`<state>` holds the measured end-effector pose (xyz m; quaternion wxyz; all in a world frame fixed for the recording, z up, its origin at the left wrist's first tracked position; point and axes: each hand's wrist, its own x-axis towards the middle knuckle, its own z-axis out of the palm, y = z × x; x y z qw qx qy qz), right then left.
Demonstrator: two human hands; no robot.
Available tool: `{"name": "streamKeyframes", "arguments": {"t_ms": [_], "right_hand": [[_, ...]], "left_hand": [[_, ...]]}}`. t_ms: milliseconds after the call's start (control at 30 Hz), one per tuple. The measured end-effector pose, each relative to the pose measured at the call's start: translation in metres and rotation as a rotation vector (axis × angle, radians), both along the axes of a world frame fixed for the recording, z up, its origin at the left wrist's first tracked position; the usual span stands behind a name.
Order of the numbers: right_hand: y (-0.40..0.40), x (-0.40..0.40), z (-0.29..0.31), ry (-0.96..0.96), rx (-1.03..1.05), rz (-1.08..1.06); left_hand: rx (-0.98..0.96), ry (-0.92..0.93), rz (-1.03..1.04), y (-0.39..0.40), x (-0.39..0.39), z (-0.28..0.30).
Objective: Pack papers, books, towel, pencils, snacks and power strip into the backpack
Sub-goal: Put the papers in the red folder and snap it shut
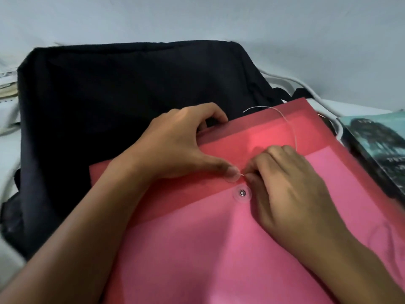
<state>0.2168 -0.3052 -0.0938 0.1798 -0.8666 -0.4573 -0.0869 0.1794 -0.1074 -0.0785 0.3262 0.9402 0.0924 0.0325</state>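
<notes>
Nearest the viewer, a pink plastic folder (208, 249) with a darker red flap lies flat, filling the lower middle and right of the view. Two bare forearms reach in over it from the bottom corners.

On the flap's lower edge sits a round clear button with a metal rivet (242, 193). Just above it, the right hand (287, 189) has its fingers (255, 170) curled, pinching a thin white string (292, 126) that loops up and away across the flap. The left hand (175, 145) rests on the flap: its thumb presses a second clear disc beside the pinched string, while its other fingers are bent over the flap's far edge, gripping the folder there.

The folder's far half overlaps a black backpack (120, 95), which lies flat behind and to the left of it, on a pale surface I cannot identify.

To the right, just beside the folder, lies a book (379, 145) with a dark teal cover. Beyond it, a white cable (295, 82) curves past the backpack's right side. At the far left edge, a stack of papers (7, 84) shows partly from behind the backpack. A plain pale wall (219, 18) fills the background.
</notes>
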Motion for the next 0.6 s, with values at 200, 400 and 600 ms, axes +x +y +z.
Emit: {"name": "streamKeyframes", "arguments": {"t_ms": [200, 400, 600], "right_hand": [[-0.012, 0.013, 0.019, 0.295, 0.073, 0.117], [-0.032, 0.017, 0.018, -0.091, -0.105, 0.210], [-0.027, -0.008, 0.034, -0.244, -0.290, 0.216]], "left_hand": [[-0.086, -0.007, -0.020, 0.002, 0.000, 0.000], [-0.091, -0.011, -0.011, 0.002, 0.001, -0.003], [-0.107, -0.021, 0.001, 0.002, 0.001, -0.007]]}}
